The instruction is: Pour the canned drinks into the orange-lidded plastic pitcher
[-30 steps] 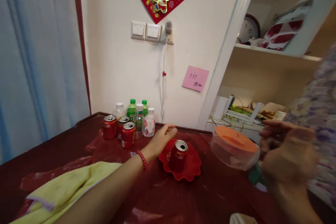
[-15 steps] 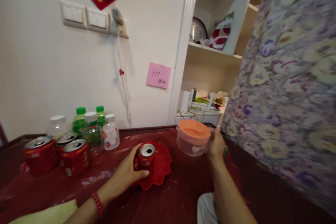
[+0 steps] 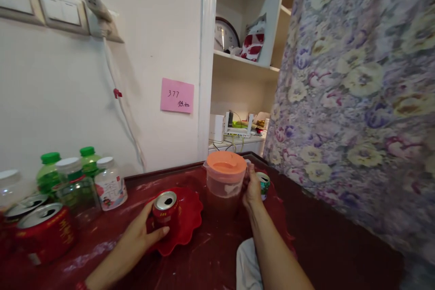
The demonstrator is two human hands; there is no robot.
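My left hand [image 3: 144, 235] is closed round a red drink can [image 3: 166, 213] with an opened silver top. The can is upright at the left part of a red scalloped plate [image 3: 190, 224]; whether its base rests on the plate is hidden. My right hand [image 3: 252, 190] grips the handle of a clear plastic pitcher [image 3: 222, 190] with an orange lid [image 3: 226, 164]. The pitcher is upright, to the right of the plate. Just behind my right hand stands a green can [image 3: 263, 183], partly hidden.
Red cans [image 3: 47, 231], a white-capped jar [image 3: 110, 186] and green-capped bottles [image 3: 49, 174] crowd the table's left. A white cloth [image 3: 248, 265] lies near my right forearm. The wall stands behind the dark red table [image 3: 200, 272], with a floral curtain [image 3: 346, 99] on the right.
The view has turned to the right, so things appear further left. The green can behind my right hand shows more clearly. Both hands keep their holds.
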